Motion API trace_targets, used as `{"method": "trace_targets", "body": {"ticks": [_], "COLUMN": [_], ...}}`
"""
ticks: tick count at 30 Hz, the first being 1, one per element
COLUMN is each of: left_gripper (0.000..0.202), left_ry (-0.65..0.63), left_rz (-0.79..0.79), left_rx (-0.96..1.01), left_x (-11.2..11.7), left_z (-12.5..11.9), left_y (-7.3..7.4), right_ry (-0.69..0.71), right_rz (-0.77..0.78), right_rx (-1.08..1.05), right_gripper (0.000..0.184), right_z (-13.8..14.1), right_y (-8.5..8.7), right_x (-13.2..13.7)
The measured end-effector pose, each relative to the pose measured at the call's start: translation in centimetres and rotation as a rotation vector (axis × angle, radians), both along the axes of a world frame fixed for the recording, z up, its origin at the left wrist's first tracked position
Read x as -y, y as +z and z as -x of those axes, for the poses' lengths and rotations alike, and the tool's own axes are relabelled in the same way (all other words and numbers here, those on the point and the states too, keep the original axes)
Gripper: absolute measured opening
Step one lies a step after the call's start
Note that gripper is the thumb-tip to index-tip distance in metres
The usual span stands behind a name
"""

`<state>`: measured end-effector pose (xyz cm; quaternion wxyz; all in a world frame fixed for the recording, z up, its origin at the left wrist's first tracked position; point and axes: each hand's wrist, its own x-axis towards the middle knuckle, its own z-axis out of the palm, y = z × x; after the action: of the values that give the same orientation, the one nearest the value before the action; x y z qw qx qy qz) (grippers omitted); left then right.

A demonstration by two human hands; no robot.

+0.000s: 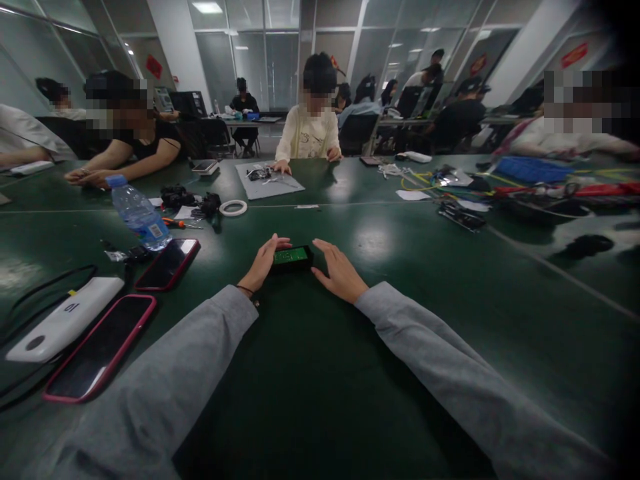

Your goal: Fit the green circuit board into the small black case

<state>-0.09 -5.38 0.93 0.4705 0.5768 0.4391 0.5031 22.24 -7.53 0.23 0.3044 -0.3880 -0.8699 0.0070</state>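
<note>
Dark green worktable [380,347], long and glossy, in a glass-walled room; other people sit along the far and left edges. Both my grey sleeves reach forward to a small black device [293,257] with a green board face, lying flat on the table between my hands. Left hand [263,262] cups its left end, thumb laid along the far edge; the fingers are tucked out of sight, so I cannot tell whether they clamp it. Right hand [340,270] lies spread and flat, palm down, fingertips at the device's right end, closed on nothing. Left of my left hand, near: a phone in a red case [169,263], face up. Farther left and nearer me: a second phone in a pink case [97,357], with a white power bank [65,319] just beside it and black cable running off the edge. Beyond the red phone, a water bottle [137,213] leans. Beyond the device, well apart: a white tape roll [233,208] and an orange-handled screwdriver [175,223]. Farther still, a grey mat [269,180] with small parts, in front of a person in a cream top [310,133]. Far to the right of my right hand: a blue tray [533,169] amid tangled wires.
</note>
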Motion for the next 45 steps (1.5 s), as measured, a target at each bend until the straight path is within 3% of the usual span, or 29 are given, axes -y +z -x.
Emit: {"method": "trace_targets", "body": {"ticks": [5, 14, 23, 31, 45], "left_gripper": [0.064, 0.051, 0.045, 0.044, 0.042], "left_ry": [-0.088, -0.085, -0.094, -0.141, -0.131], "left_rz": [0.109, 0.168, 0.156, 0.118, 0.080], "left_rx": [0.093, 0.211, 0.195, 0.080, 0.042], "left_x": [-0.4, -1.3, -1.7, -1.0, -1.1], "left_z": [0.8, 1.9, 2.5, 2.1, 2.0], "left_y": [0.3, 0.2, -0.2, 0.4, 0.1], "right_ry": [0.055, 0.048, 0.038, 0.021, 0.020], "right_rz": [0.045, 0.091, 0.081, 0.090, 0.106], "right_rx": [0.054, 0.113, 0.091, 0.093, 0.088], "right_gripper": [0.068, 0.056, 0.058, 0.056, 0.057], "right_z": [0.1, 0.1, 0.3, 0.2, 0.2], "right_y": [0.5, 0.5, 0.6, 0.3, 0.1], "right_x": [0.3, 0.1, 0.1, 0.1, 0.0]}}
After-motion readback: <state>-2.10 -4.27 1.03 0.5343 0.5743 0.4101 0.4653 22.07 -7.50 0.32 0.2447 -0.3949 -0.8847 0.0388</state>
